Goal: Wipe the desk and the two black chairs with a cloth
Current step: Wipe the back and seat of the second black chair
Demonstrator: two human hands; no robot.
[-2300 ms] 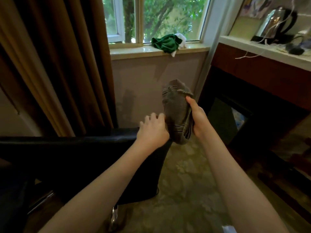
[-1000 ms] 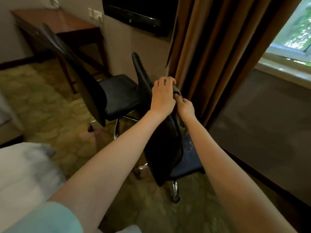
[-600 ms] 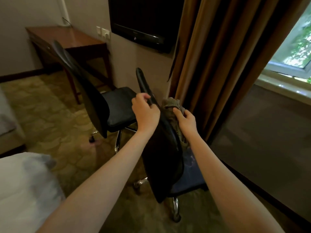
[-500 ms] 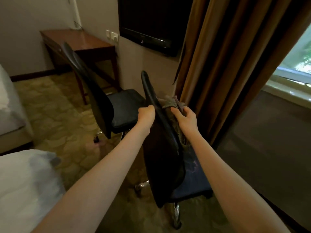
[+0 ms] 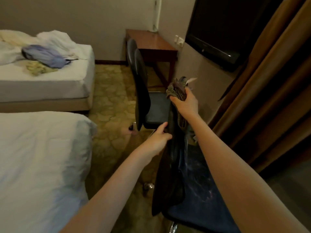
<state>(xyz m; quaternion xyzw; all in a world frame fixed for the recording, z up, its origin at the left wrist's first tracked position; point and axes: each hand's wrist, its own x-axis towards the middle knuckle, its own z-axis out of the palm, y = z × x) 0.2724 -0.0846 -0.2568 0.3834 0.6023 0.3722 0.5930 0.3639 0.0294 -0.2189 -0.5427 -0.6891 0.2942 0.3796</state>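
Gripping the grey-green crumpled cloth (image 5: 176, 89), the right hand (image 5: 185, 103) sits at the top edge of the near black upholstered chair (image 5: 168, 174), fingers closed round the bunched fabric. The left hand (image 5: 158, 138) clasps the backrest's side edge lower down. A second black upholstered chair (image 5: 140, 84) stands just beyond, before the brown wooden bench (image 5: 151, 41). A hard wiping push could swivel or roll the near chair if the bracing hand loosens. The cloth is bunched and touches little surface, so patches may be missed.
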